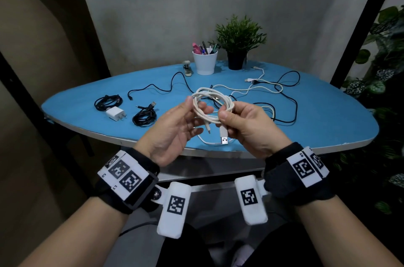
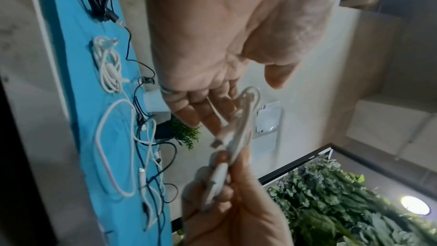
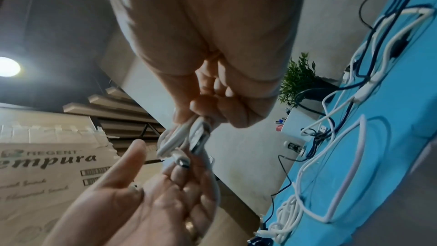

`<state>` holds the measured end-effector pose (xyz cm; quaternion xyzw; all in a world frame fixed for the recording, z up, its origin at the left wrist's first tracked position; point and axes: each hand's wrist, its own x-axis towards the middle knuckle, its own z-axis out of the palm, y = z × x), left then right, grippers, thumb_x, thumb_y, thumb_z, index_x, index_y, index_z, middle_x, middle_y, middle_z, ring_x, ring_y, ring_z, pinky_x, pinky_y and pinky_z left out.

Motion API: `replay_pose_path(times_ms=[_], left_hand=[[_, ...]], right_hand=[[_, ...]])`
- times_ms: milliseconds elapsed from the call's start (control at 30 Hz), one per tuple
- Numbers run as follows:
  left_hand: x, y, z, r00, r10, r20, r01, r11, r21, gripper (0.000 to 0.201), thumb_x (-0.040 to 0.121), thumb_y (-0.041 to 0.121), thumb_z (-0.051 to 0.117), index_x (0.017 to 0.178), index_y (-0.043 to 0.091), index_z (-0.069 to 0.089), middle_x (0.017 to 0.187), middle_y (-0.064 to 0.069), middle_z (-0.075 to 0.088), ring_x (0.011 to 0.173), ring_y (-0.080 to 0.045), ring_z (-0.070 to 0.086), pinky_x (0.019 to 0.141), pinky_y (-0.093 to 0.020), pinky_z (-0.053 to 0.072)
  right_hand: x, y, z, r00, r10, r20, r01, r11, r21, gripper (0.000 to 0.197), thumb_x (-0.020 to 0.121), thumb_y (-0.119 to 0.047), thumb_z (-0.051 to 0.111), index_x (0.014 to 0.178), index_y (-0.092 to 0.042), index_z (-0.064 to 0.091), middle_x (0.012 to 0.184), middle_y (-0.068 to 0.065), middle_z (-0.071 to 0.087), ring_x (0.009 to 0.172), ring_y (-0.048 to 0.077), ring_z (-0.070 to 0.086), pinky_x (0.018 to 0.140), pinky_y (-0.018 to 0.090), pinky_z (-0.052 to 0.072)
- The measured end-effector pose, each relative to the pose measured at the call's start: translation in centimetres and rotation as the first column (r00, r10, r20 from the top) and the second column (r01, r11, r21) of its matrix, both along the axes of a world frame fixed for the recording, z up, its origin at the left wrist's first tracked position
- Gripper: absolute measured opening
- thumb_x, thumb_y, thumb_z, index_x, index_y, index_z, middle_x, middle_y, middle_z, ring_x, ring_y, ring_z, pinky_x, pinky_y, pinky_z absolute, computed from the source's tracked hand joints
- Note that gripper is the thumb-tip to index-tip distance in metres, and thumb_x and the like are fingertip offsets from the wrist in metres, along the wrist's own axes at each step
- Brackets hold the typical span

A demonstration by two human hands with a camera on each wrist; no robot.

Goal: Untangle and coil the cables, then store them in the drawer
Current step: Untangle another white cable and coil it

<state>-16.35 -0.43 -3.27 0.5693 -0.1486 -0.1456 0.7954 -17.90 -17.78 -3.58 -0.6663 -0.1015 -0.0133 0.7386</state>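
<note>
While the coiled white USB cable (image 1: 211,103) is pinched in both grips, the loose black and white cables (image 1: 271,92) beyond remain tangled, nothing stored.

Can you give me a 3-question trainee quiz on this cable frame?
1. True or false: the white cable coil lies flat on the blue table.
2. Which hand pinches the coil beside the USB plug? A) left hand B) right hand
3. Fill in: the pen cup stands beside the potted ____.

Key: 1 false, it is held above the table; 2 B; 3 plant.
</note>
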Motion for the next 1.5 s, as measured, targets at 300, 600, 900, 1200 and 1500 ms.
replay_pose_path(times_ms=[300,600,900,1200,1500], left_hand=[[-0.2,-0.2,1.0,0.99,0.091,-0.105,-0.092,0.996,-0.006,0.037,0.098,0.038,0.037,0.069,0.016,0.042,0.053,0.003,0.043,0.063,-0.016,0.05,0.077,-0.031,0.045],[-0.7,-0.1,1.6,0.998,0.059,-0.034,-0.059,0.998,0.015,0.037,0.099,0.037,0.034,0.068,0.017,0.039,0.051,0.005,0.04,0.061,-0.016,0.047,0.073,-0.029,0.039],[-1.0,-0.8,1.5,0.981,0.145,0.13,-0.162,0.978,0.133,0.038,0.101,0.032,0.031,0.066,0.018,0.036,0.051,0.007,0.038,0.062,-0.015,0.042,0.079,-0.035,0.033],[-0.1,-0.2,-0.1,0.68,0.075,0.729,-0.574,0.673,0.466,0.046,0.095,0.05,0.028,0.073,0.012,0.042,0.066,-0.002,0.048,0.062,-0.015,0.044,0.062,-0.03,0.035],[-0.3,-0.5,-1.0,0.683,0.095,0.725,-0.56,0.704,0.436,0.045,0.094,0.046,0.027,0.077,0.009,0.047,0.069,-0.006,0.053,0.066,-0.016,0.048,0.066,-0.031,0.037]], right_hand=[[-0.8,0.3,-0.3,0.993,0.112,0.048,-0.101,0.978,-0.182,0.016,0.082,0.0,0.065,0.092,-0.012,0.065,0.07,-0.006,0.063,0.055,0.003,0.048,0.052,0.018,0.036],[-0.7,-0.5,0.3,0.994,-0.05,0.101,0.074,0.965,-0.252,0.009,0.082,-0.003,0.067,0.087,-0.009,0.071,0.072,-0.001,0.068,0.061,0.005,0.056,0.058,0.009,0.042],[-0.1,-1.4,-0.2,0.986,-0.114,0.124,0.15,0.93,-0.336,0.019,0.084,-0.006,0.066,0.081,-0.023,0.072,0.075,0.001,0.072,0.067,0.009,0.059,0.071,0.025,0.051],[-1.1,-1.2,-0.5,0.967,0.042,-0.25,-0.074,0.99,-0.122,0.017,0.088,-0.01,0.059,0.076,-0.006,0.07,0.057,0.002,0.054,0.045,0.006,0.039,0.041,0.016,0.028],[-1.1,0.4,-0.7,0.959,-0.053,-0.279,0.068,0.997,0.044,0.017,0.091,-0.014,0.057,0.079,-0.002,0.061,0.057,0.004,0.062,0.041,0.006,0.052,0.037,0.014,0.038]])
